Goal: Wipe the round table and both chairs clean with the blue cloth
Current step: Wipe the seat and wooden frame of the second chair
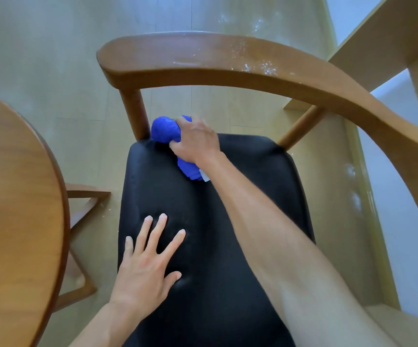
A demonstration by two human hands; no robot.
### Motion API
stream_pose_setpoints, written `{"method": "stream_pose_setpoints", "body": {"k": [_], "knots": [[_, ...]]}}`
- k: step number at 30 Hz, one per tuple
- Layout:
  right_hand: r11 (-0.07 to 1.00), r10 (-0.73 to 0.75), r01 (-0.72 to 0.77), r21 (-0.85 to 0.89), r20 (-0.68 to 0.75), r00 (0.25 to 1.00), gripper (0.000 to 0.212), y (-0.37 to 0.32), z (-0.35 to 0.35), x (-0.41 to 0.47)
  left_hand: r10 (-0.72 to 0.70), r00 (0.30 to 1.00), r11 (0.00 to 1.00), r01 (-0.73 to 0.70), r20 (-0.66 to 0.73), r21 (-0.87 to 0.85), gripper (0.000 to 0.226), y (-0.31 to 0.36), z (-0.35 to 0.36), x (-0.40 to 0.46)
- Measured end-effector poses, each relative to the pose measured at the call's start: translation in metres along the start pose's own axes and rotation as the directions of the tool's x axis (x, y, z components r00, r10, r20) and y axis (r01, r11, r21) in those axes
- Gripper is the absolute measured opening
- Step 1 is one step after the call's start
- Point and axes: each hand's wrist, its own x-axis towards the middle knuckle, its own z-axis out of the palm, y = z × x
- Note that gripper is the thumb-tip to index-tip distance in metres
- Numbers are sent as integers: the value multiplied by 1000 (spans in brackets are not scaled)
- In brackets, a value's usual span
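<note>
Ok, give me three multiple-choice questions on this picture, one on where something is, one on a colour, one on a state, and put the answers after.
1. Where is the blue cloth?
A. at the far left corner of the chair seat
B. on the round table
C. draped over the curved backrest

2. What colour is the chair seat?
A. white
B. black
C. red

3. How is the left hand?
A. gripping the cloth
B. clenched in a fist
C. flat on the seat, fingers spread

Answers:
1. A, the right hand presses the bunched cloth there, beside the wooden post.
2. B, the cushion is black within the brown wooden frame.
3. C, its straight fingers lie spread on the cushion and hold nothing.
</note>
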Motion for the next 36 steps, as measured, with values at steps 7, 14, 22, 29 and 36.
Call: {"method": "stream_pose_setpoints", "body": {"k": [7, 14, 22, 29, 36], "knots": [[832, 527, -544, -109, -152, 836, 43, 123, -31, -2, -4, 1000, 1000, 4, 3, 22, 84, 0, -2, -1], [962, 156, -193, -191, -191, 969, 43, 7, 11, 1, 4, 999, 999, -2, 38, -42, 81, -2, 14, 1], [978, -197, 180, -103, -186, 963, 44, -21, 35, -127, 14, 995, 988, 1, 96, -155, 75, -10, 1, -2], [939, -341, 340, -57, -13, 940, 53, -1, 44, -256, -69, 998, 906, 61, -5, -419, 35, -38, -32, -10], [810, -531, 504, -300, -11, 847, 47, -11, 6, -168, -33, 995, 911, -11, -99, -413, 38, -44, -97, 79]]}}
